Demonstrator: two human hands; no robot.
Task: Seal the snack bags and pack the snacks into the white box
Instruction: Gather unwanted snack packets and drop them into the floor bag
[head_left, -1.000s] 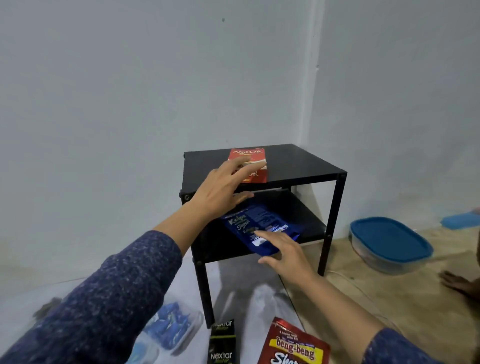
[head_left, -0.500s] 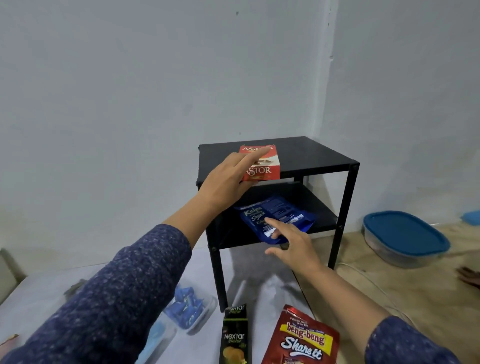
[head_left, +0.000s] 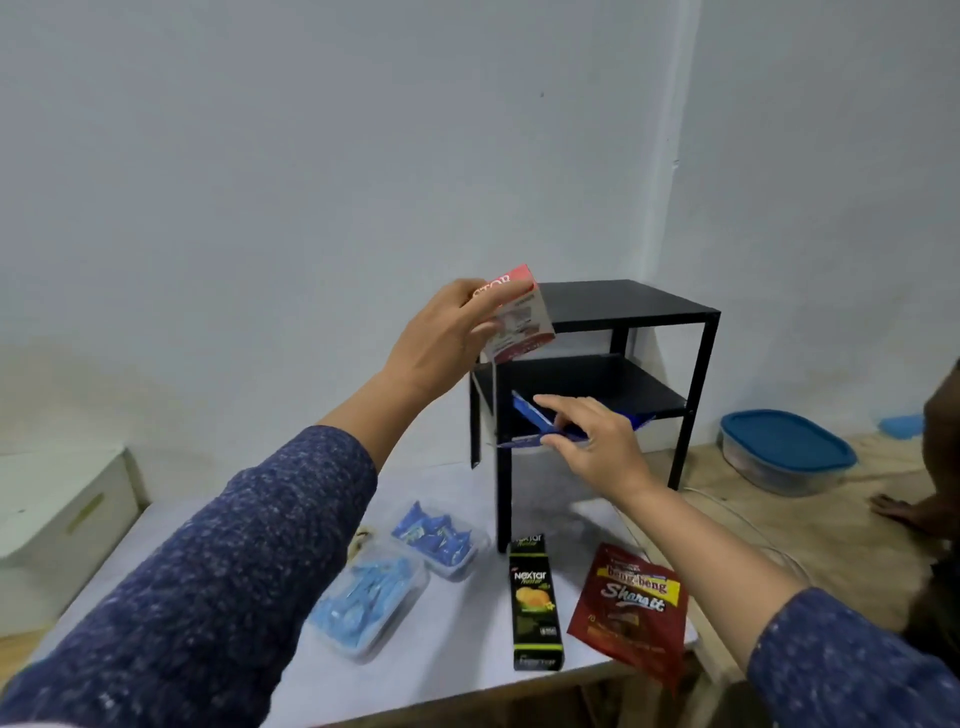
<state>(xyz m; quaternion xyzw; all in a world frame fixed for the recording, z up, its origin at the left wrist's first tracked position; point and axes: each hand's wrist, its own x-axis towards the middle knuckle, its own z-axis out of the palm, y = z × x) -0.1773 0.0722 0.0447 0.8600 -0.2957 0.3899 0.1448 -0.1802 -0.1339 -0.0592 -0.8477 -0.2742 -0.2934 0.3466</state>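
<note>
Head view: left hand (head_left: 441, 338) grips red box (head_left: 519, 317), right hand (head_left: 597, 441) pinches blue bag (head_left: 530, 415) at shelf's (head_left: 649, 384) front edge; white box (head_left: 57, 514) lies far left

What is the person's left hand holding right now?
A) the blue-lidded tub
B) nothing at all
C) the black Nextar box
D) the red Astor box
D: the left hand grips the red Astor box, lifted clear of the black shelf, while the Nextar box lies on the table and the tub sits on the floor.
</note>
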